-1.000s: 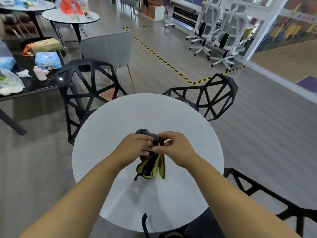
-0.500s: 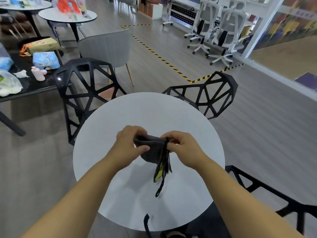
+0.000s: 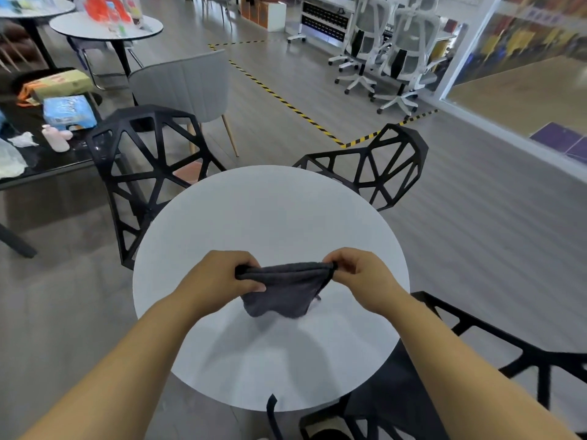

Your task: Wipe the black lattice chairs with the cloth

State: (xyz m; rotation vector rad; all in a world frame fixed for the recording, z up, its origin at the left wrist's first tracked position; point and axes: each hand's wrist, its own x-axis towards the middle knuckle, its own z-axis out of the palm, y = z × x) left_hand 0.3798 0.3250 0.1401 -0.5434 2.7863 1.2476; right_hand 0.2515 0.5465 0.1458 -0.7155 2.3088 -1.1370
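Grey plank flooring (image 3: 476,233) carried a smooth round white table (image 3: 270,217), ringed by three angular black lattice chairs: left chair (image 3: 152,111), far chair (image 3: 413,144), near-right chair (image 3: 552,360). Above the table's middle, left hand (image 3: 219,281) and right hand (image 3: 362,277) each pinched a top corner of one fuzzy dark-grey cloth (image 3: 286,290) stretched between them.
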